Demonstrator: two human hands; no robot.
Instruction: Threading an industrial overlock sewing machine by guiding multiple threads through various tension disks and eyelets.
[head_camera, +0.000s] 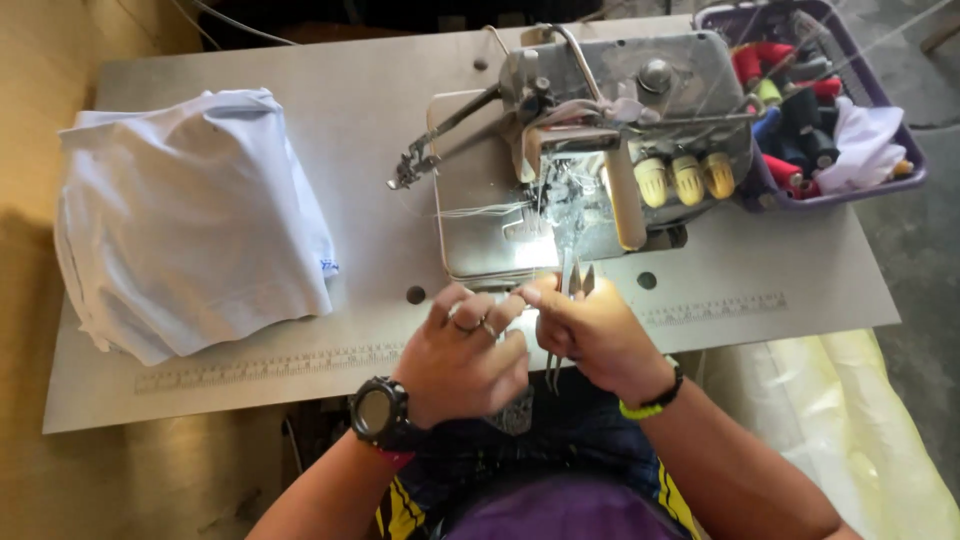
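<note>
My left hand (465, 350), with rings and a black wristwatch, sits at the table's near edge, fingertips pinched together right in front of the grey overlock sewing machine (600, 130). My right hand (595, 335), wearing a black and green wristband, grips metal tweezers (577, 282) whose tips point up toward the machine's lit needle area. Both hands touch each other below the machine's front plate. Any thread between the fingers is too thin to make out.
A stack of folded white cloth (190, 220) lies on the left of the grey table (760, 270). A purple basket (905, 175) of thread spools and white cloth stands at the back right. Yellow-white cloth (850, 420) hangs at the right.
</note>
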